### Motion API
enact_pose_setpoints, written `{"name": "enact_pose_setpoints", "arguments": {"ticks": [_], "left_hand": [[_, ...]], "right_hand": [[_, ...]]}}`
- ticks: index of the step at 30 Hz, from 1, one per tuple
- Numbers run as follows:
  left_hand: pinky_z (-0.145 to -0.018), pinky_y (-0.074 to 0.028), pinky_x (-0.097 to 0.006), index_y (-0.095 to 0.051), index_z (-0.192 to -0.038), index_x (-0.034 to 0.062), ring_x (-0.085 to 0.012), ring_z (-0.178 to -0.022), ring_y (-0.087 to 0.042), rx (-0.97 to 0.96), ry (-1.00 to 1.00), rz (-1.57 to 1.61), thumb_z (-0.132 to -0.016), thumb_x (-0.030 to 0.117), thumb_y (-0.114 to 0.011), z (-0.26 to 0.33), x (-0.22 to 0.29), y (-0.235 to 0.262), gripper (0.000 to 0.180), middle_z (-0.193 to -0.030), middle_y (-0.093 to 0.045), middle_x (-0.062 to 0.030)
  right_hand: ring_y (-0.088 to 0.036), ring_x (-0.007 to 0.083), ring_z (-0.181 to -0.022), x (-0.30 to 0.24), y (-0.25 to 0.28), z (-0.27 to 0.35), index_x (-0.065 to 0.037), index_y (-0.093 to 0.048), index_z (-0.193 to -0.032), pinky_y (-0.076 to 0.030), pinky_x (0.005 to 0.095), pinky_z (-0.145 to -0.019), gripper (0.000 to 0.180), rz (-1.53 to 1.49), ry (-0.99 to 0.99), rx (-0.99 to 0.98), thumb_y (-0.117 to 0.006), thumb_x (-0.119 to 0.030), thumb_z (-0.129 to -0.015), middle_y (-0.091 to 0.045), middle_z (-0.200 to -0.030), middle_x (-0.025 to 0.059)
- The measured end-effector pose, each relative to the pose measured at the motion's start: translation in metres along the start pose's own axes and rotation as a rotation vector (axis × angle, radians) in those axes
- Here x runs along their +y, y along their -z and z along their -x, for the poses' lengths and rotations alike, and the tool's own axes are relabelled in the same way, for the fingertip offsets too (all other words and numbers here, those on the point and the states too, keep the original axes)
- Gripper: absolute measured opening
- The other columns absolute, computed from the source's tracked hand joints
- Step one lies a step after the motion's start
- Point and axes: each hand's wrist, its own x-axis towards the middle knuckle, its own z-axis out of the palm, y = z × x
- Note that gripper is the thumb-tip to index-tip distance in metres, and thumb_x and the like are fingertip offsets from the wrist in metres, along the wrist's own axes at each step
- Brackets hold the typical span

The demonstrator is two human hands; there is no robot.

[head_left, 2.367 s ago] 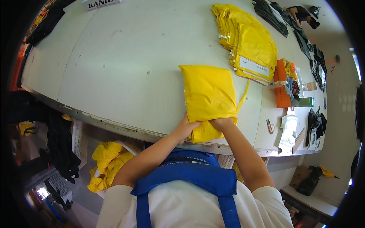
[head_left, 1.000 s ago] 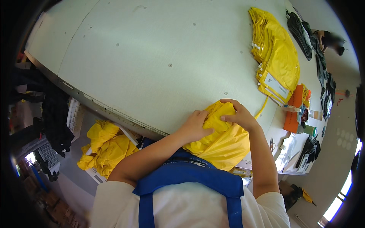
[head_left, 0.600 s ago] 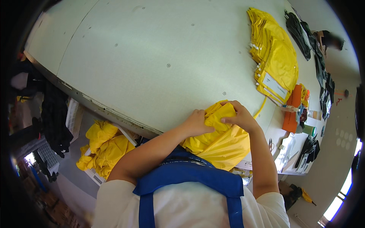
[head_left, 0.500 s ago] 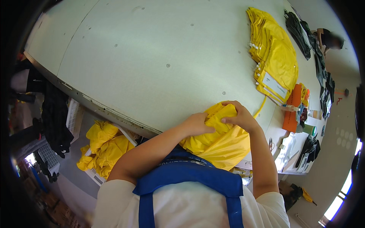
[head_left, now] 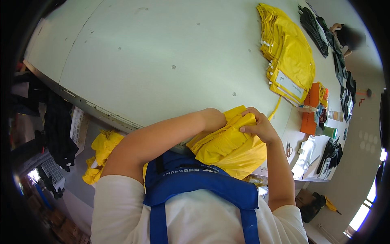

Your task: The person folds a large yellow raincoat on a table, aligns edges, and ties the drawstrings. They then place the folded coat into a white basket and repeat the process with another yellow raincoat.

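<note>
A bunched piece of smooth yellow fabric (head_left: 227,142) lies over the near table edge, against my apron, its lower part hanging down. My right hand (head_left: 260,127) grips its upper right edge, thumb on the near side and fingers over the top. My left hand (head_left: 214,119) is at the upper left of the fabric, wrist bent; its fingers are hidden behind or inside the folds. A thin yellow strap (head_left: 276,107) runs from beside my right hand toward a fanned stack of flat yellow pieces (head_left: 290,57) with white labels.
The pale table (head_left: 162,85) spreads ahead. Right of it are an orange box (head_left: 310,110), scissors (head_left: 289,149) and dark folded bundles (head_left: 313,30). More yellow fabric (head_left: 103,146) sits low at left, beside dark cloth (head_left: 59,126). Another person (head_left: 349,37) is at far right.
My left hand has turned and slid behind the fabric's upper left side, its elbow swinging outward. My right hand keeps its hold, and the fabric's folds have shifted.
</note>
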Motion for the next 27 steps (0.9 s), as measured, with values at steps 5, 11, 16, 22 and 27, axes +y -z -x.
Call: {"name": "enact_pose_setpoints", "arguments": {"ticks": [5, 11, 16, 22, 27], "left_hand": [[-0.067, -0.049, -0.039, -0.056, -0.092, 0.0065, -0.0352, -0.076, -0.062, 0.568, 0.103, 0.460, -0.084, 0.016, -0.057, 0.012, 0.003, -0.037, 0.013, -0.084, -0.064, -0.0159], [-0.059, -0.045, -0.039, -0.050, -0.095, 0.0089, -0.0324, -0.064, -0.059, 0.857, 0.347, 0.803, -0.081, 0.011, -0.062, 0.013, 0.009, -0.047, 0.019, -0.071, -0.059, -0.0125], [-0.053, -0.045, -0.039, -0.052, -0.094, 0.0095, -0.0297, -0.060, -0.057, 1.043, 0.373, 0.512, -0.080, 0.011, -0.063, 0.009, 0.017, -0.030, 0.018, -0.063, -0.055, -0.0100], [-0.053, -0.048, -0.039, -0.056, -0.089, 0.0099, -0.0296, -0.061, -0.059, 1.121, 0.213, 0.144, -0.076, 0.013, -0.065, 0.027, 0.021, -0.019, 0.016, -0.072, -0.056, -0.0082], [-0.054, -0.049, -0.039, -0.055, -0.086, 0.0079, -0.0295, -0.064, -0.059, 1.046, 0.178, 0.044, -0.075, 0.012, -0.065, 0.022, 0.018, -0.025, 0.016, -0.078, -0.056, -0.0103]], "right_hand": [[-0.054, 0.0115, -0.084, 0.013, 0.009, 0.006, -0.002, -0.054, -0.113, -0.045, 0.0252, -0.075, 0.035, 0.022, 0.121, -0.010, -0.067, -0.016, -0.083, -0.052, -0.101, 0.0045], [-0.058, 0.0242, -0.090, 0.021, -0.006, -0.009, 0.000, -0.053, -0.117, -0.048, 0.0318, -0.079, 0.036, 0.523, 0.274, 0.109, -0.063, -0.017, -0.086, -0.046, -0.118, 0.0142], [-0.061, 0.0326, -0.092, 0.019, -0.050, -0.013, -0.007, -0.060, -0.110, -0.052, 0.0379, -0.076, 0.031, 1.040, 0.290, 0.338, -0.066, -0.017, -0.082, -0.043, -0.124, 0.0183], [-0.059, 0.0268, -0.075, 0.053, -0.061, -0.022, -0.003, -0.050, -0.100, -0.051, 0.0348, -0.069, 0.042, 0.440, 0.541, 0.732, -0.078, -0.015, -0.071, -0.058, -0.089, 0.0132], [-0.055, 0.0248, -0.070, 0.026, -0.050, -0.045, -0.004, -0.042, -0.097, -0.048, 0.0337, -0.067, 0.043, 0.261, 0.167, 0.647, -0.075, -0.010, -0.070, -0.057, -0.083, 0.0121]]}}
